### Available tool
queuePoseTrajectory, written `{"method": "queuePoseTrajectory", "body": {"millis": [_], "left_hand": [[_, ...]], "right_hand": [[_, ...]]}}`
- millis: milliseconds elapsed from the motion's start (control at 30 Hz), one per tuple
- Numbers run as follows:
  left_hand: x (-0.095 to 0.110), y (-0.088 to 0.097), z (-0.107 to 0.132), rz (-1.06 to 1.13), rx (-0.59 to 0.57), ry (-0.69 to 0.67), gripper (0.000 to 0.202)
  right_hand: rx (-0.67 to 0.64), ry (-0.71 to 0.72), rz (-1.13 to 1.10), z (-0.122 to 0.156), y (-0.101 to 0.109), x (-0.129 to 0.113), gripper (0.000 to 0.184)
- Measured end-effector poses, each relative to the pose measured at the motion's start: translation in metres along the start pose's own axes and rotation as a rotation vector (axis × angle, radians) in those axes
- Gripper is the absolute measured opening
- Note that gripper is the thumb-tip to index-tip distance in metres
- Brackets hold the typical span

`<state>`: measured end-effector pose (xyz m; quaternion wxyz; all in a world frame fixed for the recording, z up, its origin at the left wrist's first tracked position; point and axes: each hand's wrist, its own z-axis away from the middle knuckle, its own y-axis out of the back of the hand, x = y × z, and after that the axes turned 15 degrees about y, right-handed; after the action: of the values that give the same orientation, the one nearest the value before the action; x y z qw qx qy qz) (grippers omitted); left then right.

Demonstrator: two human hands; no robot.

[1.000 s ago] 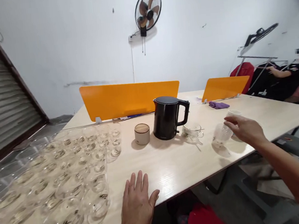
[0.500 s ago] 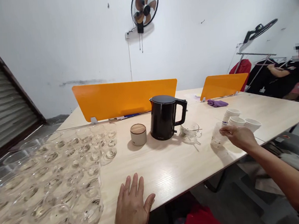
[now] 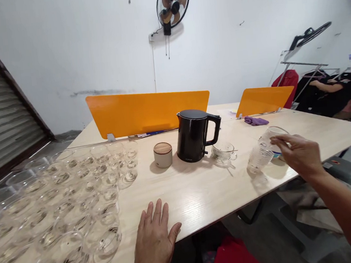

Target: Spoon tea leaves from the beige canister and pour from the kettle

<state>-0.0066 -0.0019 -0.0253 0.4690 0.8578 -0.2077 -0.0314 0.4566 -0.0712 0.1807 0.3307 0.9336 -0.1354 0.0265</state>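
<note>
My right hand is closed, its fingers pinching the rim of a clear cup at the top of a nested clear stack. That stack leans to the right, its lower end at the tabletop. White cups behind it are mostly hidden by my hand and the stack; a blue-banded bit shows. My left hand lies flat on the table, fingers spread, holding nothing. Left of it stand many clear cups in close rows, with dark bits at their bottoms.
A black kettle stands mid-table beside a wooden-lidded jar and a ribbed glass cup on a saucer. Orange dividers and a purple cloth lie farther back. Another person stands by a clothes rack at right.
My right hand has moved right and slightly up, drawing the top of the clear stack over to the right. The left hand stays flat on the table.
</note>
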Motion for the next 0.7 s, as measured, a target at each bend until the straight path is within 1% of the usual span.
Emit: {"method": "queuePoseTrajectory", "body": {"millis": [33,67,100,133,167,233,300,367,433,500,567,633,700], "left_hand": [[0.001,0.002,0.000,-0.002,-0.014,0.008,0.052],[0.002,0.004,0.000,-0.002,-0.030,0.017,0.052],[0.003,0.006,-0.001,0.001,-0.047,0.026,0.053],[0.004,0.008,-0.002,0.006,-0.063,0.036,0.054],[0.005,0.010,-0.002,0.014,-0.075,0.051,0.054],[0.007,0.014,-0.004,0.035,-0.105,0.085,0.056],[0.007,0.017,-0.006,0.056,-0.132,0.111,0.058],[0.007,0.018,-0.007,0.065,-0.153,0.122,0.060],[0.006,0.019,-0.008,0.065,-0.164,0.123,0.061],[0.006,0.019,-0.008,0.067,-0.164,0.121,0.061],[0.006,0.020,-0.009,0.073,-0.163,0.116,0.061],[0.006,0.020,-0.009,0.081,-0.166,0.115,0.061],[0.007,0.021,-0.010,0.090,-0.169,0.118,0.062]], "right_hand": [[0.090,0.054,-0.056,-0.001,0.009,-0.014,0.029],[0.149,0.105,-0.116,-0.001,0.017,-0.031,0.028],[0.179,0.144,-0.172,-0.001,0.023,-0.050,0.026],[0.179,0.205,-0.235,-0.001,0.025,-0.070,0.023],[0.185,0.261,-0.325,0.001,0.024,-0.092,0.019],[0.121,0.366,-0.564,0.005,0.011,-0.136,0.014],[0.034,0.446,-0.767,0.010,-0.011,-0.178,0.015],[-0.065,0.520,-0.868,0.013,-0.036,-0.215,0.018],[-0.176,0.569,-0.919,0.013,-0.058,-0.245,0.019],[-0.235,0.594,-0.943,0.011,-0.074,-0.267,0.024],[-0.248,0.611,-0.959,0.010,-0.084,-0.282,0.031],[-0.257,0.632,-0.975,0.009,-0.091,-0.290,0.035],[-0.270,0.651,-0.989,0.010,-0.096,-0.293,0.030]]}}
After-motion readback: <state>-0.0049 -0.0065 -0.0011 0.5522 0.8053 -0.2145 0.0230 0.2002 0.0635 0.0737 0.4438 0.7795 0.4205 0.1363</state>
